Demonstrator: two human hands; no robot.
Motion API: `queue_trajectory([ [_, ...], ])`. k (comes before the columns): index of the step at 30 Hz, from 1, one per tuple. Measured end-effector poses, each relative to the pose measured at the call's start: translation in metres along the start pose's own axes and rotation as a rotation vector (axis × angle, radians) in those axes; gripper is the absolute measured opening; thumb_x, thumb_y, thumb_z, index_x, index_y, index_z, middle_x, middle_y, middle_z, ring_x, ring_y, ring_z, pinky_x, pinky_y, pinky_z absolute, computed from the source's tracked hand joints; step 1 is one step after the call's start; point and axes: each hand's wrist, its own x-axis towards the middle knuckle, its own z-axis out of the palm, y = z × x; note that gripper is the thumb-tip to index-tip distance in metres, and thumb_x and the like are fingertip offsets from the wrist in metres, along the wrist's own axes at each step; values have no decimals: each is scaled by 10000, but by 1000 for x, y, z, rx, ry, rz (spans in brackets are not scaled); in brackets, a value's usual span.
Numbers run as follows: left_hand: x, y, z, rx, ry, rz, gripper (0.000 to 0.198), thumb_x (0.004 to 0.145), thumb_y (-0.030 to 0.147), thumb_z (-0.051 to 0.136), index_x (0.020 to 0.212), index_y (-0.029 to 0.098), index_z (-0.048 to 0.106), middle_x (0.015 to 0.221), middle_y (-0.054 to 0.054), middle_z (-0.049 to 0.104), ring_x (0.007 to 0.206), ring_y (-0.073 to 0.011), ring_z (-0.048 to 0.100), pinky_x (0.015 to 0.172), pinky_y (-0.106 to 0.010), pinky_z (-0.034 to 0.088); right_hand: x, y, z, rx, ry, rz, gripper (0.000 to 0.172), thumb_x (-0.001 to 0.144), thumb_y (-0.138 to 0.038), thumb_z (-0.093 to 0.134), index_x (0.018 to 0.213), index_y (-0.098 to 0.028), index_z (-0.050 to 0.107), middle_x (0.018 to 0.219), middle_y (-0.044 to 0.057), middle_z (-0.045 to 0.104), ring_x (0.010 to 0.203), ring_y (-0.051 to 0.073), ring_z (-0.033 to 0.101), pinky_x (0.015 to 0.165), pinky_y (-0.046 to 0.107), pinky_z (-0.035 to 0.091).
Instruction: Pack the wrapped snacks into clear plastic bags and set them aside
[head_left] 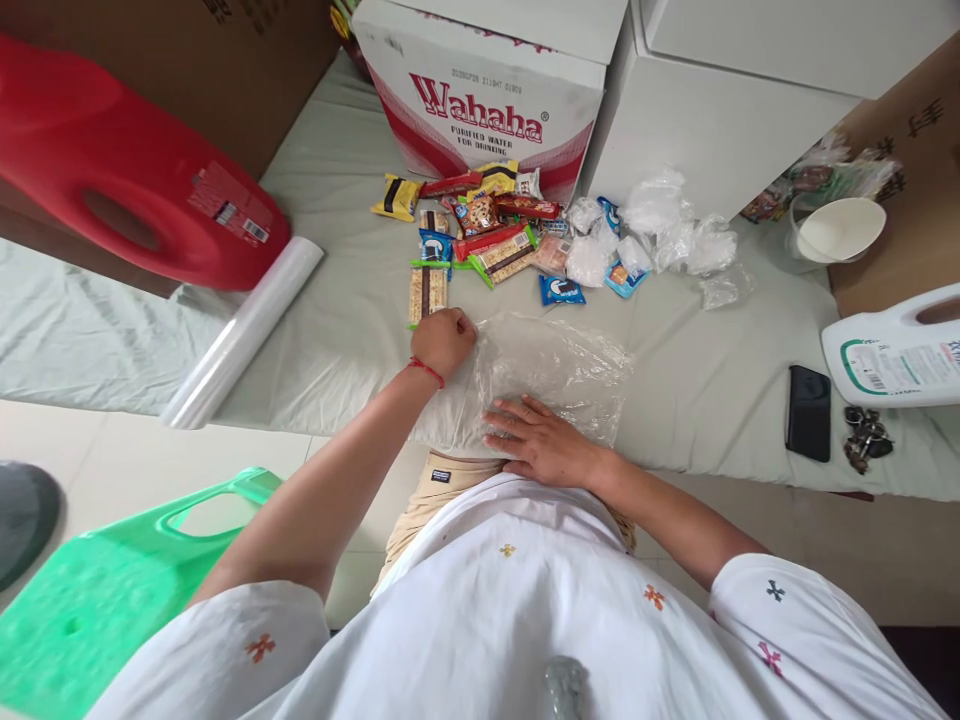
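Note:
A sheet of clear plastic film (562, 360) lies spread and wrinkled on the cloth-covered surface in front of me. My left hand (444, 340), with a red string on its wrist, is closed in a pinch at the film's upper left corner. Just beyond it lies a wrapped grain bar (428, 290) with green ends. My right hand (544, 437) rests flat on the film's near edge, fingers spread. Farther back is a pile of wrapped snacks, among them another grain bar (504, 256), a blue packet (561, 290) and a yellow packet (397, 197).
Crumpled clear plastic bundles (660, 225) lie right of the snacks. Behind stands a Wahaha carton (487, 110). A film roll (244, 335) and a red jug (127, 180) are at left. A phone (808, 413), keys (867, 440) and a white bottle (892, 350) are at right.

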Motion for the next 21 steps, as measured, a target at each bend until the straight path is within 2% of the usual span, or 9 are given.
queue_trajectory([
  [4, 12, 7, -1, -43, 27, 7, 208, 870, 271, 549, 904, 182, 733, 946, -116, 779, 883, -261, 672, 809, -328, 492, -13, 12, -7, -59, 70, 79, 449, 1032, -373, 590, 1449, -208, 612, 1660, 111, 415, 1588, 290, 270, 1285, 592, 223],
  [7, 14, 12, -1, -72, 38, -6, 203, 878, 272, 550, 911, 175, 725, 970, -120, 778, 893, -253, 669, 806, -318, 483, -17, 9, -8, -107, 151, 87, 420, 1043, -380, 571, 1415, -196, 628, 1622, 107, 473, 1547, 290, 331, 1276, 578, 227],
  [10, 14, 15, -1, -90, 28, -21, 193, 882, 266, 558, 906, 165, 720, 964, -122, 775, 892, -246, 667, 805, -314, 476, -15, -4, -2, -110, 273, 133, 546, 993, -573, 598, 1367, -179, 648, 1463, 140, 612, 1415, 313, 451, 1226, 559, 276],
  [12, 13, 16, 0, -104, 27, -38, 187, 880, 257, 559, 898, 160, 719, 949, -121, 770, 878, -240, 663, 806, -315, 475, -10, -14, 4, -105, 327, 230, 663, 929, -688, 617, 1335, -165, 655, 1297, 158, 681, 1261, 322, 521, 1119, 530, 364],
  [13, 13, 16, 0, -115, 30, -49, 186, 878, 249, 555, 898, 159, 717, 941, -117, 768, 867, -235, 659, 804, -313, 474, -6, -19, 7, -112, 336, 277, 655, 923, -694, 620, 1304, -162, 664, 1210, 154, 699, 1178, 316, 538, 1044, 504, 399],
  [15, 13, 14, -1, -151, 35, -74, 185, 872, 231, 546, 902, 159, 713, 928, -107, 765, 841, -219, 651, 793, -302, 474, 1, -25, 10, -145, 330, 334, 458, 976, -586, 611, 1162, -179, 704, 1045, 123, 708, 1042, 288, 544, 905, 452, 411],
  [17, 14, 11, -2, -188, 47, -95, 185, 865, 216, 536, 901, 160, 709, 920, -98, 763, 826, -204, 645, 787, -290, 474, 6, -29, 9, -184, 336, 346, 250, 1032, -397, 574, 970, -199, 714, 909, 84, 693, 954, 259, 533, 828, 421, 385],
  [19, 16, 6, -4, -218, 60, -111, 170, 847, 205, 542, 879, 161, 704, 908, -92, 761, 822, -195, 641, 788, -282, 474, 8, -31, 4, -204, 378, 342, 241, 1038, -264, 542, 859, -207, 692, 841, 64, 677, 918, 244, 525, 810, 411, 372],
  [21, 18, 1, -4, -255, 64, -126, 149, 830, 201, 553, 847, 163, 696, 879, -84, 758, 814, -188, 640, 787, -275, 476, 7, -32, -3, -209, 430, 327, 228, 1030, -230, 540, 858, -211, 689, 849, 65, 681, 924, 242, 529, 822, 411, 379],
])
